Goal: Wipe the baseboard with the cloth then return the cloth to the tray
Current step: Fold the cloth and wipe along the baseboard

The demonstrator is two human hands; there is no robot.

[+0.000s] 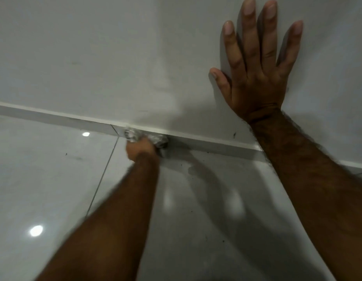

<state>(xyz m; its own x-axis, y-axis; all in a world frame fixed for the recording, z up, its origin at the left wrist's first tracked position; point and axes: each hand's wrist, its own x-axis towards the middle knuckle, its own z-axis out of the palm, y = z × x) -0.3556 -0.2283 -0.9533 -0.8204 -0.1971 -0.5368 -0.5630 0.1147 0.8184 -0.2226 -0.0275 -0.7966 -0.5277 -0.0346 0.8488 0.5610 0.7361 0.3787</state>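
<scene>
A grey baseboard [216, 146] with a white top edge runs along the foot of the wall, slanting down to the right. My left hand [142, 149] is closed around a crumpled white-grey cloth [133, 135] and presses it against the baseboard near a tile joint. The image of that hand is blurred. My right hand [257, 63] lies flat on the white wall above, fingers spread, holding nothing. The tray is not in view.
The white wall [95, 57] fills the upper half. Glossy grey floor tiles [44, 179] with a grout line and light reflections fill the lower half. Small dark specks lie on the floor near the baseboard.
</scene>
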